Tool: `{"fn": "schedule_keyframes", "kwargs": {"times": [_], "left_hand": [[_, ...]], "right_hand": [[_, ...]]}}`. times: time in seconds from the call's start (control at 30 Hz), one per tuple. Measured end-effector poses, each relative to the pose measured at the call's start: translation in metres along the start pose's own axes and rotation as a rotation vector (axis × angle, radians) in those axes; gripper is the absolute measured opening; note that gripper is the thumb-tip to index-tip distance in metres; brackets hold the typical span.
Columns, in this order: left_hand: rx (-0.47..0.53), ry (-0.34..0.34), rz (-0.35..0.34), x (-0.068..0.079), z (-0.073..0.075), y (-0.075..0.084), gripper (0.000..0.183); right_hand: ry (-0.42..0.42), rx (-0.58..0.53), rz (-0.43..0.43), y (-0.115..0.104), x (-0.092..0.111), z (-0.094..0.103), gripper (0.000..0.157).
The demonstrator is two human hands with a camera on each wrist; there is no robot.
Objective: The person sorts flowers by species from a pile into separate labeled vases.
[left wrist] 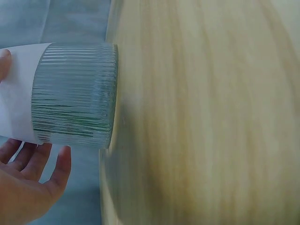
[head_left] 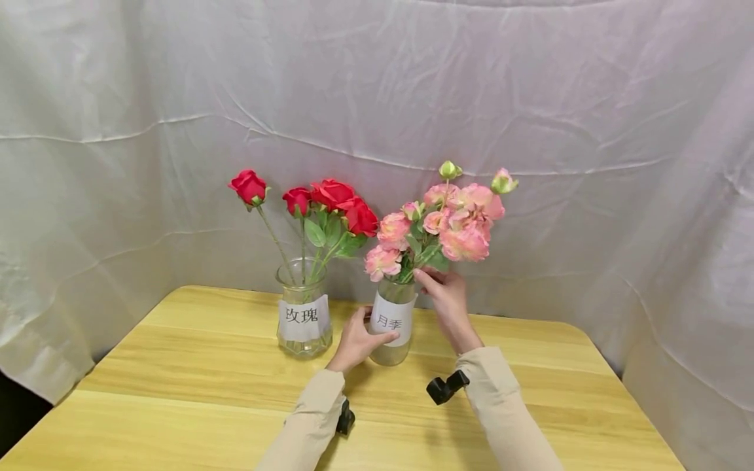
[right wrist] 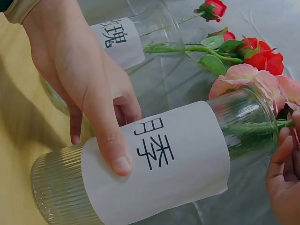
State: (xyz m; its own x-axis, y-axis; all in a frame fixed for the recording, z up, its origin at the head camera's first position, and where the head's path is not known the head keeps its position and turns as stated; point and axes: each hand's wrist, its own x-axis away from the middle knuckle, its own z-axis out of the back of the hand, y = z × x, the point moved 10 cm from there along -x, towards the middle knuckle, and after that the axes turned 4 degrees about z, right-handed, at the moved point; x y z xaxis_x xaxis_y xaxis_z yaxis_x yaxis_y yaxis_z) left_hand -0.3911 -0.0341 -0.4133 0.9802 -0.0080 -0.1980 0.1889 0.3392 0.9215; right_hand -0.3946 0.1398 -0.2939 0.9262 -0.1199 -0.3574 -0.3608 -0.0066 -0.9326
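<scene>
A ribbed glass vase [head_left: 389,355] with a white label [right wrist: 187,164] stands on the table, holding several pink flowers [head_left: 465,241] with green leaves. My left hand [head_left: 355,341] grips this vase from its left side, thumb across the label and fingers around the glass. In the left wrist view, the fingers of the left hand [left wrist: 28,187] curve along the vase's ribbed wall [left wrist: 75,93]. At the vase's mouth, my right hand [head_left: 450,302] pinches a pink flower's green stem [right wrist: 282,123] between thumb and fingers. Part of the right hand [right wrist: 286,187] lies outside the right wrist view.
To the left stands a second glass vase [head_left: 303,350], its label [head_left: 303,319] bearing different characters, with several red roses [head_left: 332,194] in it. One rose [head_left: 248,187] leans far left. A pale curtain [head_left: 377,78] hangs behind the wooden table [head_left: 194,366].
</scene>
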Motion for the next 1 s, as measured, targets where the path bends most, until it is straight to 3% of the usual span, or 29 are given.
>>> {"fn": "schedule_keyframes", "kwargs": {"times": [0.1,0.17,0.33,0.63,0.8,1.0], "left_hand": [[0.005,-0.003,-0.001,0.000,-0.002,0.000,0.071],[0.005,-0.010,-0.002,0.000,-0.005,0.000,0.071],[0.015,-0.014,-0.011,0.000,-0.008,0.001,0.072],[0.012,-0.005,-0.015,-0.002,-0.005,0.002,0.073],[0.016,-0.018,-0.009,-0.002,-0.005,0.002,0.073],[-0.020,-0.034,0.007,0.003,-0.004,0.002,0.070]], "right_hand": [[0.001,0.022,-0.038,0.009,0.000,0.004,0.028],[-0.001,0.015,-0.070,0.017,0.001,0.008,0.021],[-0.033,-0.128,-0.134,0.036,0.006,0.011,0.005],[-0.096,-0.198,-0.142,0.048,0.013,0.009,0.008],[-0.111,-0.140,-0.169,0.057,0.023,0.014,0.008],[-0.128,0.036,-0.212,0.070,0.041,0.029,0.028]]}}
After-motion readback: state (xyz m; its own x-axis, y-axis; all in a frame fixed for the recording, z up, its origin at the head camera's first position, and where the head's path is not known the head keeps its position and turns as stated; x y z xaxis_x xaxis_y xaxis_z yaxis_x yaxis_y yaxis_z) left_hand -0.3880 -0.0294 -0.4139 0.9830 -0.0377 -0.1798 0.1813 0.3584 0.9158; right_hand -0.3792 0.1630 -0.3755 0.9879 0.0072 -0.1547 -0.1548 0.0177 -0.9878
